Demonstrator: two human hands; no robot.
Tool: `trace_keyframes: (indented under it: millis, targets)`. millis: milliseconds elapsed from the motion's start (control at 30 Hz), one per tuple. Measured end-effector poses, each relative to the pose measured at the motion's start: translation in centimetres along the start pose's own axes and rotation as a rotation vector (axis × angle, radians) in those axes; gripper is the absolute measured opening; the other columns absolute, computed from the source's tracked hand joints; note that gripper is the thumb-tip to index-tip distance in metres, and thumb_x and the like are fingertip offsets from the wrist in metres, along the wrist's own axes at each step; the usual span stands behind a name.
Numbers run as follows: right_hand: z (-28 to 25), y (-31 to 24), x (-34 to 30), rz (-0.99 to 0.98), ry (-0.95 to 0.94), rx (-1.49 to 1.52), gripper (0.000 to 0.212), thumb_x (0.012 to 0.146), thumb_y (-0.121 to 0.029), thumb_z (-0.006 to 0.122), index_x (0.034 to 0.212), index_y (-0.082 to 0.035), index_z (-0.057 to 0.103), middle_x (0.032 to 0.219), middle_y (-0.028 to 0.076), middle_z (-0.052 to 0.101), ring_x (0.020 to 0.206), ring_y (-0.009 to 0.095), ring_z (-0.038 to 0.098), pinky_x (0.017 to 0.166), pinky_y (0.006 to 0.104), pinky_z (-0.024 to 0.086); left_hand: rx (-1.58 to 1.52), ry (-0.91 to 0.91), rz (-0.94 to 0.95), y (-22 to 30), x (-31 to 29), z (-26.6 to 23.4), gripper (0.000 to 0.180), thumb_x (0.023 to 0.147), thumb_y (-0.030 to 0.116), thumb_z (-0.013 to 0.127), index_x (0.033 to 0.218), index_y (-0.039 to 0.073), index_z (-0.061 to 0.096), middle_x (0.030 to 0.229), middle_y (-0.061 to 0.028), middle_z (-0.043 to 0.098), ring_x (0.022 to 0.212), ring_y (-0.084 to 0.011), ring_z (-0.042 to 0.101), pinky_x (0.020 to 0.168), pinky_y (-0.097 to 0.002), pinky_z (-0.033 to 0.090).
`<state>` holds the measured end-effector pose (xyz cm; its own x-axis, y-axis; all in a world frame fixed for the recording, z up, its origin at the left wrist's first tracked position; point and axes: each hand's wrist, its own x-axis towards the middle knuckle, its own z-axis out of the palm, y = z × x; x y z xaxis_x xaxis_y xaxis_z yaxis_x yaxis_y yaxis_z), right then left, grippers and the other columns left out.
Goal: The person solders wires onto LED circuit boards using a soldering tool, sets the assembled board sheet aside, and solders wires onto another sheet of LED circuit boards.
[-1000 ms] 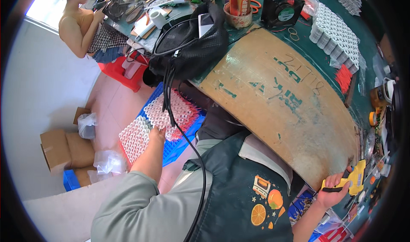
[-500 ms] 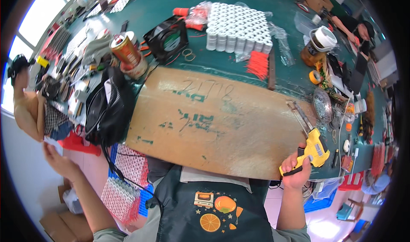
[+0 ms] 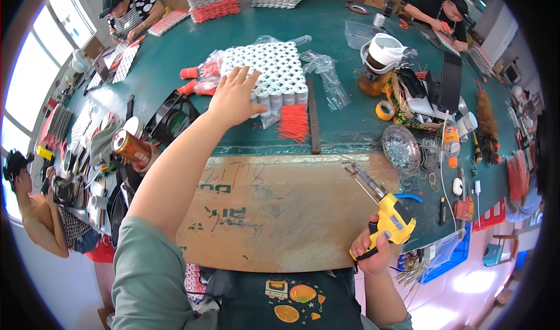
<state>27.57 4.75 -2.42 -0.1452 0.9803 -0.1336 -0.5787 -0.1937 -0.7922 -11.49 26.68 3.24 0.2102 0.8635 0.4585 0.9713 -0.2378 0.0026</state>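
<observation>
My left hand [image 3: 232,99] is stretched far forward, palm down with fingers spread, over the near left part of a block of white cylinders [image 3: 271,67] standing in tight rows. Whether the fingertips touch the cylinders I cannot tell. In my right hand [image 3: 376,257] is a yellow and black pistol-grip tool [image 3: 396,220] with a long metal front, pointing away over the right end of a brown board [image 3: 303,213]. Fingers wrap its black handle. A bundle of thin red strips [image 3: 293,123] lies against the block's near side, beside a dark flat bar [image 3: 314,117].
To the left stand a black fan [image 3: 173,115] and a red-gold can [image 3: 131,146]. A metal dish of small bits [image 3: 401,149], yellow tape roll [image 3: 385,110] and brown jar [image 3: 373,79] are on the right. Co-workers [image 3: 131,15] sit around the green table [image 3: 204,32].
My left hand has swung from the low left up and forward to the block of white cylinders. My right hand still holds the yellow tool. The view has shifted, showing more of the table's far side.
</observation>
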Motion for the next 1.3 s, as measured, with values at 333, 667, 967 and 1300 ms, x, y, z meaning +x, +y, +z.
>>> trace_keyframes:
  millis: [333, 667, 967, 1300]
  targets:
    - [-0.4, 0.0, 0.2, 0.034, 0.004, 0.065, 0.062, 0.086, -0.039, 0.072, 0.13, -0.003, 0.048, 0.068, 0.003, 0.05, 0.055, 0.017, 0.052, 0.051, 0.0333, 0.044, -0.203, -0.214, -0.025, -0.3, 1.0, -2.0, 0.041, 0.086, 0.02, 0.067, 0.125, 0.009, 0.064, 0.129, -0.0138, 0.063, 0.121, -0.0334, 0.057, 0.101, -0.0422, 0.047]
    - [-0.9, 0.3, -0.6, -0.19, 0.174, 0.105, 0.061, 0.094, -0.046, 0.06, 0.137, -0.008, 0.04, 0.073, 0.001, 0.049, 0.057, 0.014, 0.048, 0.053, 0.0319, 0.042, -0.211, 0.065, 0.575, 3.1, -8.0, -11.2, 0.041, 0.083, 0.009, 0.062, 0.12, 0.022, 0.07, 0.13, -0.0053, 0.065, 0.131, -0.0321, 0.053, 0.116, -0.054, 0.03]
    - [-0.4, 0.3, 0.3, -0.163, 0.108, -0.016, 0.056, 0.096, -0.044, 0.055, 0.137, -0.01, 0.04, 0.072, 0.0, 0.046, 0.055, 0.012, 0.045, 0.053, 0.0289, 0.041, -0.377, -0.377, 0.453, 4.7, -17.9, -6.7, 0.044, 0.083, 0.02, 0.065, 0.126, 0.017, 0.066, 0.141, -0.0076, 0.056, 0.135, -0.0327, 0.048, 0.112, -0.0499, 0.039]
    - [1.0, -0.1, 0.3, -0.088, 0.089, -0.156, 0.065, 0.088, -0.043, 0.069, 0.134, -0.004, 0.045, 0.07, 0.002, 0.05, 0.056, 0.014, 0.05, 0.051, 0.0305, 0.043, -0.466, -0.543, 0.411, 6.8, -16.2, -7.3, 0.049, 0.081, 0.039, 0.075, 0.124, 0.017, 0.066, 0.14, -0.0064, 0.056, 0.137, -0.0335, 0.045, 0.113, -0.0506, 0.037]
